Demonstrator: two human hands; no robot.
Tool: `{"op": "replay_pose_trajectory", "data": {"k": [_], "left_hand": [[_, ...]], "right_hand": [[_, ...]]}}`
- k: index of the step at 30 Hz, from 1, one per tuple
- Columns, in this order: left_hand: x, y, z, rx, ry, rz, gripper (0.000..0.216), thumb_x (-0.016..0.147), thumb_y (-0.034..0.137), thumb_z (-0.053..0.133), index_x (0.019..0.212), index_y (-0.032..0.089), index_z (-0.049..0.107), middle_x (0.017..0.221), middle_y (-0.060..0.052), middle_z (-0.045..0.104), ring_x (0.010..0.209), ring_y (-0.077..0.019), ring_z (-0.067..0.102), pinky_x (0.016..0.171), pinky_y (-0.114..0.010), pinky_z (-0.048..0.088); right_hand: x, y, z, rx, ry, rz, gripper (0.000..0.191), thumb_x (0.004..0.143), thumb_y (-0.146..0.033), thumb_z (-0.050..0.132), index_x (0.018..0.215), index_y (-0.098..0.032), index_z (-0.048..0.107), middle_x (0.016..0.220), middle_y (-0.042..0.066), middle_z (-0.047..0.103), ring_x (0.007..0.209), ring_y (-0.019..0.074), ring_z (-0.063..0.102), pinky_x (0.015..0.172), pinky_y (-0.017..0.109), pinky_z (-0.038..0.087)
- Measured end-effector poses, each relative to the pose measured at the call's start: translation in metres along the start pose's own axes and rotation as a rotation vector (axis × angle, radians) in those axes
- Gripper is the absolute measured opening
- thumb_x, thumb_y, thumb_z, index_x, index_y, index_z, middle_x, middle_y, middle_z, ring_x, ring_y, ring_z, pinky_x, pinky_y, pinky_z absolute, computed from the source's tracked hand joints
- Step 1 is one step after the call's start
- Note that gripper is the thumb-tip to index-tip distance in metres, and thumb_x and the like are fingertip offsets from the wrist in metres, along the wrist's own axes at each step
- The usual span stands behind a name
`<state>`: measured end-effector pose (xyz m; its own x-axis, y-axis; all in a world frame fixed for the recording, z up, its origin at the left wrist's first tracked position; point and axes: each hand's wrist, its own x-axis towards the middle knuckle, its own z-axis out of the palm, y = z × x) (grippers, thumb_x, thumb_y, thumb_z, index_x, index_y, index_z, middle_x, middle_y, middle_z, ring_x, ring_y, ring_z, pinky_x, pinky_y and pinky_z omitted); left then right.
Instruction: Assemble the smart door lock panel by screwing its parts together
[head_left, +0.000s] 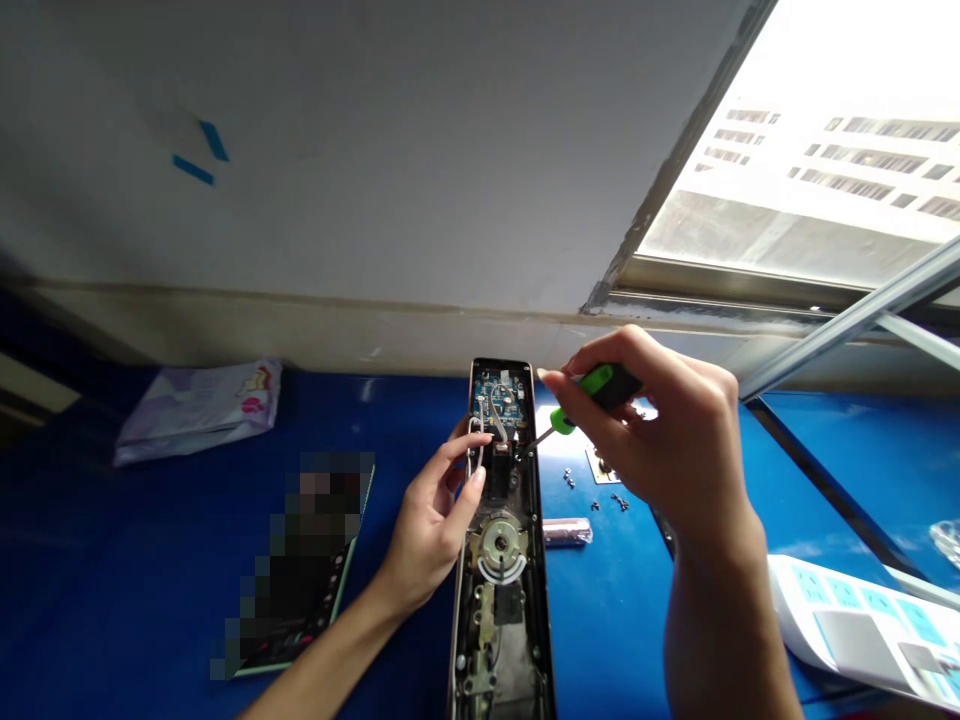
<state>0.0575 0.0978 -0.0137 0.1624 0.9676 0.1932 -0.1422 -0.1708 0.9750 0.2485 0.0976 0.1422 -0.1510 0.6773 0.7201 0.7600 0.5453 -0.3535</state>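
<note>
Blue bench (150,560): ur L hand (435,520) pinches white wire (475,445); R hand (660,440) grips green screwdriver (596,385), tip in lock body (504,600). Keep tip square.

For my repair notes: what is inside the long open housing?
Inside the housing: a blue circuit board at the far end, white wires, a round metal hub, darker metal parts nearer. Fingers of the left hand cover some wires; beneath the board is hidden.

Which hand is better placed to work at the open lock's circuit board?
Likely the right hand: it grips the green screwdriver, tip at the circuit board. Left hand only pinches the white wire aside.
</note>
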Motion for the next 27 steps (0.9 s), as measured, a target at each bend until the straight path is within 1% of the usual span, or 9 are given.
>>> {"op": "replay_pose_trajectory", "data": {"k": [6, 11, 13, 15, 17, 19, 22, 25, 27], "left_hand": [[-0.001, -0.001, 0.000, 0.001, 0.003, -0.011, 0.032, 0.100, 0.039, 0.067, 0.128, 0.023, 0.071, 0.152, -0.012, 0.064, 0.137, -0.0296, 0.065, 0.117, -0.041, 0.051], [-0.001, -0.001, 0.000, 0.005, -0.005, -0.003, 0.032, 0.101, 0.038, 0.066, 0.129, 0.024, 0.070, 0.152, -0.011, 0.064, 0.139, -0.0295, 0.063, 0.120, -0.043, 0.048], [-0.001, 0.000, 0.000, 0.019, -0.005, -0.008, 0.032, 0.101, 0.039, 0.066, 0.130, 0.024, 0.071, 0.152, -0.011, 0.064, 0.140, -0.0298, 0.062, 0.122, -0.044, 0.047], [-0.001, 0.000, -0.001, 0.027, -0.001, -0.014, 0.032, 0.101, 0.039, 0.066, 0.129, 0.024, 0.071, 0.153, -0.011, 0.064, 0.140, -0.0299, 0.062, 0.122, -0.043, 0.046], [-0.002, 0.001, -0.001, 0.022, 0.003, -0.013, 0.032, 0.101, 0.039, 0.066, 0.129, 0.025, 0.071, 0.152, -0.010, 0.065, 0.138, -0.0296, 0.063, 0.121, -0.042, 0.048], [-0.001, 0.000, -0.001, 0.009, 0.003, -0.012, 0.032, 0.101, 0.038, 0.066, 0.129, 0.025, 0.071, 0.151, -0.010, 0.065, 0.137, -0.0290, 0.064, 0.120, -0.041, 0.049], [-0.001, -0.001, -0.001, 0.000, -0.005, -0.019, 0.032, 0.101, 0.038, 0.066, 0.130, 0.026, 0.071, 0.153, -0.009, 0.064, 0.139, -0.0289, 0.063, 0.122, -0.042, 0.047], [-0.001, -0.001, -0.001, 0.004, -0.008, -0.016, 0.032, 0.101, 0.038, 0.066, 0.131, 0.026, 0.070, 0.154, -0.010, 0.063, 0.140, -0.0292, 0.062, 0.123, -0.043, 0.046], [-0.001, 0.000, -0.001, 0.010, -0.010, -0.017, 0.033, 0.101, 0.038, 0.066, 0.131, 0.025, 0.070, 0.152, -0.010, 0.064, 0.137, -0.0294, 0.064, 0.122, -0.044, 0.047]], "right_hand": [[0.000, -0.003, -0.003, 0.078, -0.056, -0.027, 0.008, 0.095, -0.015, 0.070, 0.095, -0.023, 0.069, 0.084, -0.001, 0.075, 0.062, 0.0106, 0.065, 0.057, 0.025, 0.052], [0.000, -0.003, -0.010, 0.177, -0.206, 0.012, 0.023, 0.097, -0.014, 0.062, 0.119, -0.021, 0.067, 0.101, 0.002, 0.076, 0.067, 0.0096, 0.065, 0.061, 0.025, 0.054], [0.000, -0.002, -0.011, 0.161, -0.191, 0.020, 0.020, 0.096, -0.014, 0.062, 0.114, -0.020, 0.068, 0.100, 0.002, 0.075, 0.069, 0.0100, 0.065, 0.059, 0.025, 0.053], [0.001, -0.002, -0.011, 0.120, -0.135, 0.021, 0.005, 0.095, -0.018, 0.069, 0.099, -0.020, 0.069, 0.086, 0.000, 0.072, 0.060, 0.0091, 0.059, 0.052, 0.025, 0.047], [0.001, -0.001, -0.009, 0.072, -0.092, 0.010, 0.015, 0.093, -0.024, 0.077, 0.084, -0.021, 0.066, 0.072, -0.003, 0.068, 0.053, 0.0077, 0.052, 0.048, 0.025, 0.042], [0.002, -0.001, -0.008, 0.061, -0.097, 0.004, 0.019, 0.095, -0.024, 0.077, 0.081, -0.021, 0.065, 0.070, -0.003, 0.067, 0.053, 0.0074, 0.053, 0.049, 0.024, 0.043], [0.001, -0.002, -0.008, 0.113, -0.132, 0.013, 0.002, 0.099, -0.019, 0.069, 0.097, -0.020, 0.069, 0.086, 0.000, 0.075, 0.063, 0.0087, 0.064, 0.054, 0.022, 0.051], [0.000, -0.001, -0.014, 0.185, -0.197, 0.027, 0.022, 0.099, -0.017, 0.064, 0.121, -0.020, 0.068, 0.109, 0.004, 0.077, 0.074, 0.0103, 0.069, 0.058, 0.022, 0.055], [-0.002, 0.001, -0.019, 0.220, -0.250, 0.042, 0.035, 0.099, -0.016, 0.059, 0.133, -0.021, 0.063, 0.124, 0.007, 0.074, 0.091, 0.0141, 0.072, 0.065, 0.024, 0.058]]}}
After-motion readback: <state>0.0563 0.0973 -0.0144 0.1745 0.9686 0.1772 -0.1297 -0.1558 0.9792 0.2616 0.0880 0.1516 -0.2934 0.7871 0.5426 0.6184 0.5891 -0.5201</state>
